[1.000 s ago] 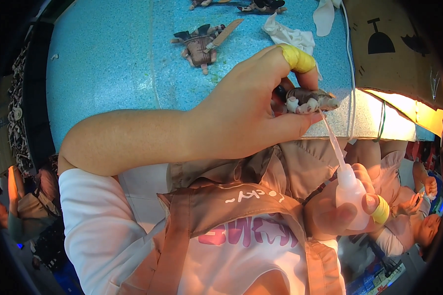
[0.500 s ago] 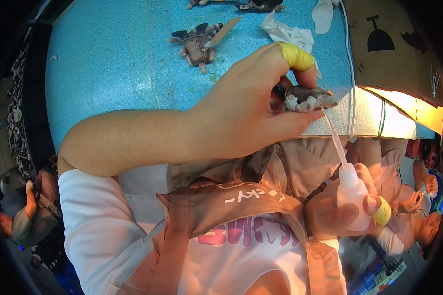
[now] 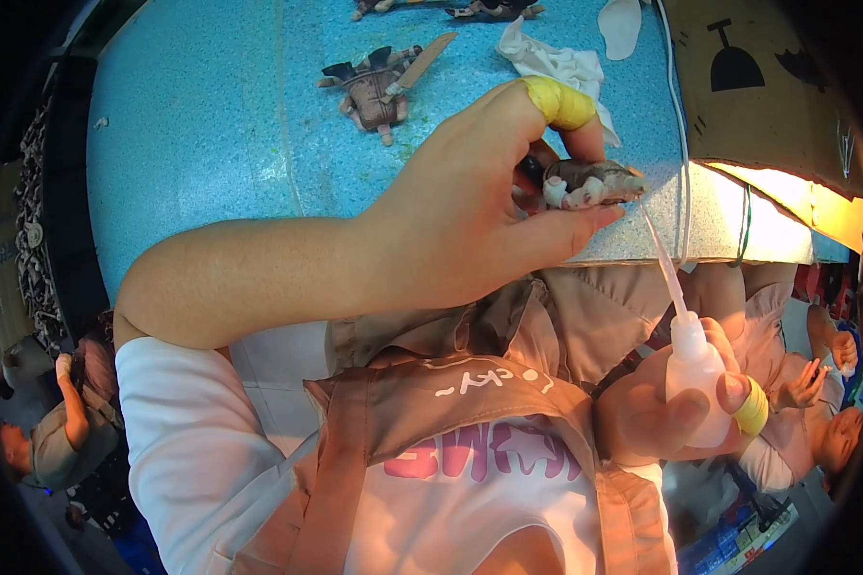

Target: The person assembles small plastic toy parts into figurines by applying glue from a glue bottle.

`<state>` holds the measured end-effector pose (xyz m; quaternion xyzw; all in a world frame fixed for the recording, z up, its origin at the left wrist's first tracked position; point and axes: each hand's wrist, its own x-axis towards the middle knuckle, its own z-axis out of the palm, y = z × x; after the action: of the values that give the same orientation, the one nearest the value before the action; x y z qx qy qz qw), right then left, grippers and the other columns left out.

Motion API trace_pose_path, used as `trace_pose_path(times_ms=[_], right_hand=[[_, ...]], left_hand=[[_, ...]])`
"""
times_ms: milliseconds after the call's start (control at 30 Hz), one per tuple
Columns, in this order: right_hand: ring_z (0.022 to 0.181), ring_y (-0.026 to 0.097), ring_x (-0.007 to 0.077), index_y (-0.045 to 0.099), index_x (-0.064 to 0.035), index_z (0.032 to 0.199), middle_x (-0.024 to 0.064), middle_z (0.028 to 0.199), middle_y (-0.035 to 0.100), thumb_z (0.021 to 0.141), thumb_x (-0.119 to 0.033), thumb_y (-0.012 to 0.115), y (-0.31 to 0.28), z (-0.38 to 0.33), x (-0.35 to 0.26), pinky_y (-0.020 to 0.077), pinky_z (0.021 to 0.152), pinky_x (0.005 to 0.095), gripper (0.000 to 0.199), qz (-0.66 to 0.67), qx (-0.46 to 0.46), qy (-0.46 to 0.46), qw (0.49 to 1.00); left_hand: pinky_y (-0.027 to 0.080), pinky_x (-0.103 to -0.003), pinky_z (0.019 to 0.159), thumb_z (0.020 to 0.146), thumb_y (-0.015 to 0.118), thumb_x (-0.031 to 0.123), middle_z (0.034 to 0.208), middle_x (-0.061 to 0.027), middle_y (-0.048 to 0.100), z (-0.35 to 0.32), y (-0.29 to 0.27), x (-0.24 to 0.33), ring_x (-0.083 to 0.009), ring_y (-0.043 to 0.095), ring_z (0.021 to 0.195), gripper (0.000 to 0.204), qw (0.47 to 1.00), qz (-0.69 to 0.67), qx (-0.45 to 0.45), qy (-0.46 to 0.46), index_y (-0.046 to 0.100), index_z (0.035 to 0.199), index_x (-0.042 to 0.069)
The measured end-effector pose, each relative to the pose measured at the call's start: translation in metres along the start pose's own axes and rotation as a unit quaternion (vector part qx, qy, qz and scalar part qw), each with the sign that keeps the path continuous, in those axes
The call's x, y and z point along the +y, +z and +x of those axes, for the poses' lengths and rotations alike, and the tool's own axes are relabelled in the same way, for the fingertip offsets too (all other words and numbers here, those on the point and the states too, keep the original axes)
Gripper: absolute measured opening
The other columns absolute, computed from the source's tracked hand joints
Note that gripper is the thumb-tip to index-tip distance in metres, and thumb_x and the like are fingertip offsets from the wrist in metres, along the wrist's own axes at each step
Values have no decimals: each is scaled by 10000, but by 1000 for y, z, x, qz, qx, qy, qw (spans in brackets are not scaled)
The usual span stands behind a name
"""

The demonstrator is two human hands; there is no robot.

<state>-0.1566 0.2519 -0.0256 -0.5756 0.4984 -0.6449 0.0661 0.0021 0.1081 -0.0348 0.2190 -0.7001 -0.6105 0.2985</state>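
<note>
Above the table's near edge, my left hand (image 3: 489, 192) pinches a small brown and pale figurine (image 3: 590, 184) between thumb and fingers. Yellow tape wraps one of its fingers, and part of the figurine is hidden in the grip. My right hand (image 3: 676, 402) is closed round a white squeeze bottle (image 3: 697, 369) with a long thin nozzle. The nozzle's tip points up at the figurine's right end, very close to it; whether they touch I cannot tell. Farther back on the blue table (image 3: 201, 134) lies another brown figurine (image 3: 374, 93) with a tan blade-like piece.
Several dark figures (image 3: 494, 10) lie at the far edge, near a crumpled white cloth (image 3: 551, 62) and a white flat piece (image 3: 620, 27). A white cable (image 3: 679, 125) runs beside a cardboard box (image 3: 767, 96). Other people sit to the left and right.
The figurine in my left hand has turned slightly and shifted a little left. The bottle's nozzle has moved from the figurine's underside toward its right end.
</note>
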Motion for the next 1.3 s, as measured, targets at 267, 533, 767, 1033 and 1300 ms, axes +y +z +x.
trace_pose_path(times_ms=[267,533,767,1033,1300], right_hand=[[678,514,299,424,-74,948,162,767,461,790,-263,584,13,0,-4,491,589,369,294,-106,79,24,991],[683,517,272,440,-79,913,146,763,458,768,-308,619,-4,-2,-2,486,616,361,325,-76,34,35,996],[731,520,230,465,-64,938,140,827,470,787,-354,627,2,0,-2,477,648,340,365,-9,54,46,997],[777,570,170,491,50,1107,82,848,581,814,-51,601,12,36,29,462,721,281,329,64,69,284,954],[777,559,270,531,8,1001,112,826,567,674,-108,736,24,51,88,445,699,342,404,-238,-111,58,963]], left_hand=[[469,-273,857,795,589,-86,995,-61,480,-1,1,1,-160,557,996,377,1000,2,5,-8,370,1086,11],[474,-302,889,809,564,-92,1035,-65,459,-1,2,3,-185,535,1049,375,995,-80,-16,-49,353,1101,13],[492,-343,882,812,566,-84,1048,-78,474,-1,0,4,-193,532,1052,377,996,-83,-10,-41,345,1101,13],[487,-314,829,821,561,-73,1057,-104,502,1,2,5,-189,566,967,338,983,-152,3,-99,374,1082,30],[477,-286,820,801,574,-83,1025,-76,484,-2,6,6,-145,545,898,339,979,-191,33,-58,399,1065,38]])
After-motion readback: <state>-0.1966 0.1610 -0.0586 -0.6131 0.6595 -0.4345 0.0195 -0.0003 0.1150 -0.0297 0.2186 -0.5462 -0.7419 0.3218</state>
